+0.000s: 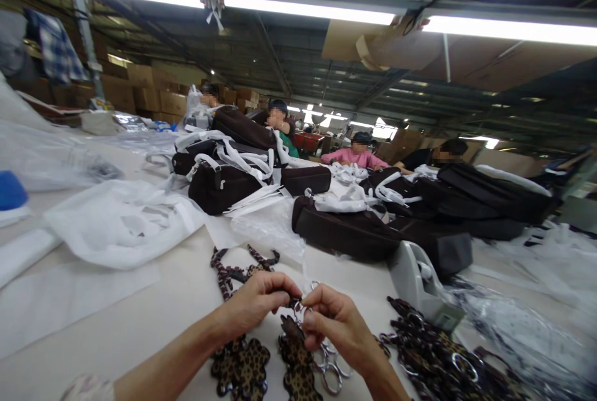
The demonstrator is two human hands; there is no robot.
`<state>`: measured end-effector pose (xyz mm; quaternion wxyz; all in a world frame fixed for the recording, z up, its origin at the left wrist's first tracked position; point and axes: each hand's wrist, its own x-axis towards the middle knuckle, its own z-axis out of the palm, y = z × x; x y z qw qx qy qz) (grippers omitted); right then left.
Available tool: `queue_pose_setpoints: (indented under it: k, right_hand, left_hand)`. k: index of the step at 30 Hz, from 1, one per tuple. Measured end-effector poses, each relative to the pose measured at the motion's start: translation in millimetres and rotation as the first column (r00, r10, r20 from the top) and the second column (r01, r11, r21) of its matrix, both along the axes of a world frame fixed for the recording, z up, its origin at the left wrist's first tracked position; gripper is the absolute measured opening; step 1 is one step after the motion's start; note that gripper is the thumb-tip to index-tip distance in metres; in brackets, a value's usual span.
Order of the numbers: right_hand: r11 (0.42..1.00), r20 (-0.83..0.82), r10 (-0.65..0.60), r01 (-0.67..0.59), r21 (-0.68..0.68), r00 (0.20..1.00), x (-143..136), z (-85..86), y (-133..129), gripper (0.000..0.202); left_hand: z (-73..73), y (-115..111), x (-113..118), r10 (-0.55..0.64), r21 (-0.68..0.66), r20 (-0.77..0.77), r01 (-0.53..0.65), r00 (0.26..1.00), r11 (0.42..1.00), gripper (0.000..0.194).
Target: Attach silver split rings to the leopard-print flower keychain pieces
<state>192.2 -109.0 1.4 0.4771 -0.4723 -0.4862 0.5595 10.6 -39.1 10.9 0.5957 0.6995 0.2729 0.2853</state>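
Observation:
My left hand (265, 296) pinches the dark end of a leopard-print strap between thumb and fingertips. Close beside it, the fingers of my right hand (333, 320) are closed on a silver metal ring (301, 309), which meets the strap end; whether it is threaded through cannot be made out. Below my hands lie a leopard-print, flower-shaped tag (298, 367) and a similar tag (245, 367) to its left. Several loose silver rings (332, 377) rest under my right hand. Beyond my left hand are more leopard-print straps (224, 273).
At right stand a grey tape dispenser (422, 286) and a heap of leopard-print straps with rings (433, 351). Dark bags (345, 230) with white-wrapped handles fill the table's far side. White plastic wrapping (121, 224) lies left. Several people work across the table.

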Motion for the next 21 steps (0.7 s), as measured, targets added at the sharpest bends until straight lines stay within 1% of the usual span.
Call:
queue_pose_setpoints:
  k: [3, 8, 10, 13, 15, 17, 18, 19, 20, 21]
  right_hand:
    - [1.000, 0.012, -0.009, 0.009, -0.004, 1.000, -0.5, -0.9, 0.0, 0.038]
    - [1.000, 0.014, -0.015, 0.015, -0.010, 1.000, -1.8, 1.0, -1.3, 0.037]
    - [1.000, -0.006, -0.002, 0.002, -0.018, 1.000, -2.7, 1.7, -1.3, 0.039]
    - [1.000, -0.018, -0.021, 0.021, -0.018, 1.000, -4.5, 0.8, 0.6, 0.042]
    - [0.997, -0.012, -0.082, 0.082, 0.005, 0.997, -5.1, -0.7, 2.6, 0.042]
    - [0.981, 0.002, -0.180, 0.179, 0.072, 0.984, -3.0, -1.5, 3.9, 0.041]
    - [0.963, 0.012, -0.241, 0.238, 0.125, 0.970, -0.3, -1.2, 3.8, 0.041]
    - [0.933, 0.024, -0.316, 0.306, 0.189, 0.948, 3.9, -0.2, 3.0, 0.040]
    - [0.889, 0.044, -0.400, 0.376, 0.260, 0.915, 9.6, 1.6, 1.4, 0.040]
    - [0.827, 0.071, -0.500, 0.451, 0.335, 0.863, 16.5, 4.1, -1.0, 0.040]
  left_hand:
    - [-1.5, 1.0, -0.8, -0.029, 0.028, -0.004, 0.029, 1.000, 0.999, 0.023]
    - [-0.3, 1.0, -2.2, -0.089, 0.035, 0.021, 0.088, 0.996, 0.996, 0.020]
    - [1.3, 0.7, -3.4, -0.094, 0.079, 0.029, 0.091, 0.995, 0.993, 0.018]
    - [4.1, -0.8, -5.3, -0.118, 0.205, -0.009, 0.117, 0.993, 0.972, 0.018]
    - [6.0, -2.3, -6.5, -0.130, 0.270, -0.042, 0.137, 0.991, 0.953, 0.022]
    - [7.8, -3.3, -7.9, -0.133, 0.272, -0.043, 0.140, 0.990, 0.952, 0.026]
    - [8.4, -3.1, -8.8, -0.140, 0.252, -0.041, 0.146, 0.989, 0.957, 0.028]
    - [8.7, -2.1, -9.9, -0.146, 0.231, -0.047, 0.153, 0.988, 0.961, 0.032]
    - [8.4, -0.2, -11.3, -0.140, 0.215, -0.060, 0.150, 0.988, 0.965, 0.035]
    - [7.5, 2.8, -12.9, -0.117, 0.200, -0.075, 0.130, 0.990, 0.971, 0.039]
